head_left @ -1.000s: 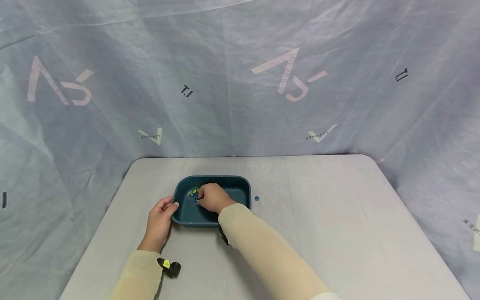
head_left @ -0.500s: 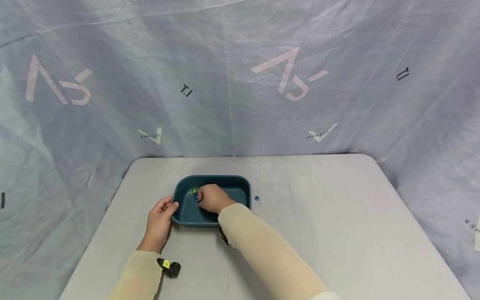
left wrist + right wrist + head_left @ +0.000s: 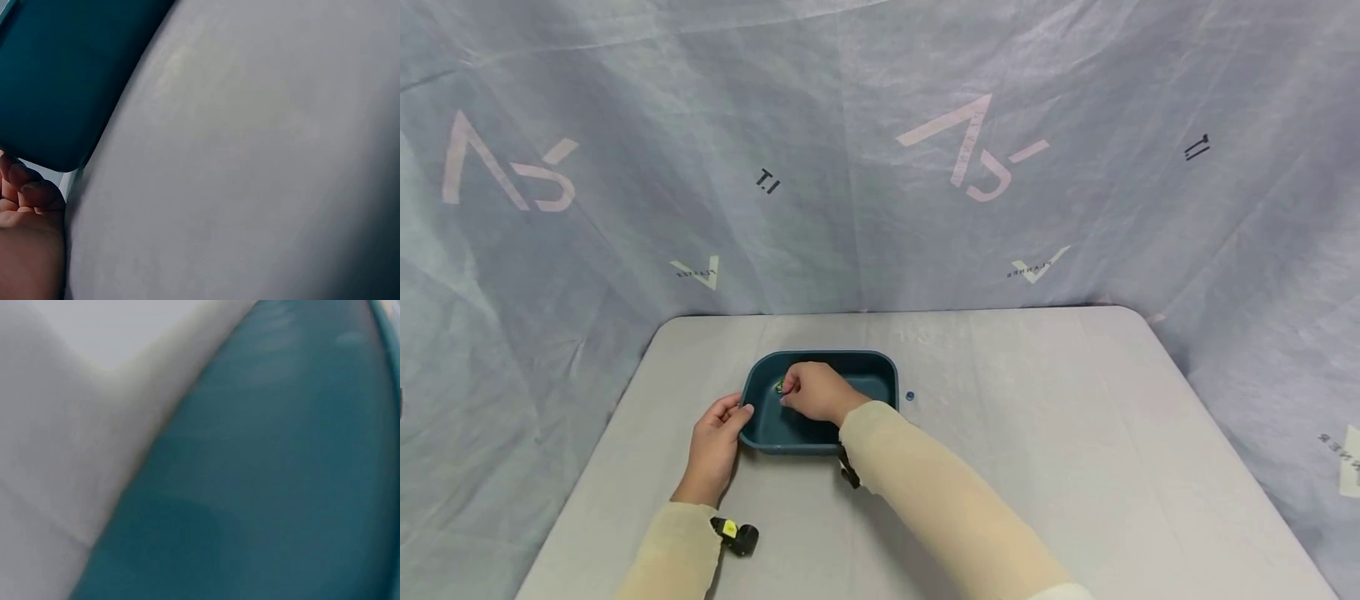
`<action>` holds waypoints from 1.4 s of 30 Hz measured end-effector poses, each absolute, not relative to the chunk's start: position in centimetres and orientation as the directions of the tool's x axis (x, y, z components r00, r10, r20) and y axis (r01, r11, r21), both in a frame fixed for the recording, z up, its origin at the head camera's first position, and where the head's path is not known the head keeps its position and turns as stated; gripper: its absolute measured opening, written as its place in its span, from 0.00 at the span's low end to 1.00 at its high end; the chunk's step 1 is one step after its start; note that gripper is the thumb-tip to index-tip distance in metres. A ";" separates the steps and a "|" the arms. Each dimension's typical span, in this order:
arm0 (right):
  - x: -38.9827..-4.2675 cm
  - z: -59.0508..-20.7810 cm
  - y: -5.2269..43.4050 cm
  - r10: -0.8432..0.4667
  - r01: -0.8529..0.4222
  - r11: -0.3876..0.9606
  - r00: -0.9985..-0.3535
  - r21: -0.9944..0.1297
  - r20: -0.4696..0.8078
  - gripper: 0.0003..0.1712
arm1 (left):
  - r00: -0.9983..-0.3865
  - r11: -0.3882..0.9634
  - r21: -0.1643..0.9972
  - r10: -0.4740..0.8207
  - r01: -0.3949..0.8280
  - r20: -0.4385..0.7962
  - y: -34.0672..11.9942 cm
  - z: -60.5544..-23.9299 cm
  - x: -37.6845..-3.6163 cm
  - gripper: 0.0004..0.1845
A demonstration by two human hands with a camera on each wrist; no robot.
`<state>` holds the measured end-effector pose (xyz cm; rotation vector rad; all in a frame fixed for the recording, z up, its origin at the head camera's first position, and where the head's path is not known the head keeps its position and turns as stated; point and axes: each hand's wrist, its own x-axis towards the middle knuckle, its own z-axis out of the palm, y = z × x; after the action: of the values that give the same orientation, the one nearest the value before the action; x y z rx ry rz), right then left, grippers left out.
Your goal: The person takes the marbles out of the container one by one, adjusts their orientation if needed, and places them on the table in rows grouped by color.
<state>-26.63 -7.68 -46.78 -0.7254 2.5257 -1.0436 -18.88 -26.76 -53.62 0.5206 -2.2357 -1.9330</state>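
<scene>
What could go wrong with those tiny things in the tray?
The small green pieces are right by the right hand, so one might get knocked or slip away. The small blue piece lies loose on the table, so it might get lost. The left hand is at the tray; a jerk could jolt it.

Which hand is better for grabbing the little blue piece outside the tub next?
Probably the right hand: it's nearer the little blue piece. The left hand is farther away, holding the opposite end of the teal tub.

Curtained booth, printed fabric (image 3: 805,100), pale table (image 3: 1037,417)
</scene>
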 end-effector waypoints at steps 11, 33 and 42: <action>-25.3 -44.7 -5.8 -0.569 -0.297 0.452 -0.822 -0.841 -0.016 0.03 | -0.926 0.112 0.981 -0.362 -0.155 -0.105 -26.7 -53.8 -18.9 0.21; -24.7 -43.4 3.3 -0.413 -0.238 0.316 -0.906 -0.919 0.093 0.09 | -0.925 0.133 0.976 -0.362 -0.172 -0.113 -26.4 -53.2 -18.9 0.21; -25.3 -44.0 7.6 -0.256 -0.166 0.297 -0.963 -0.941 0.089 0.11 | -0.925 0.139 0.974 -0.361 -0.181 -0.121 -26.6 -53.2 -18.8 0.22</action>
<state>-25.26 7.60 -43.97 -0.4022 2.4656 -1.7733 -18.82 -26.62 -53.19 0.5422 -2.2590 -1.8972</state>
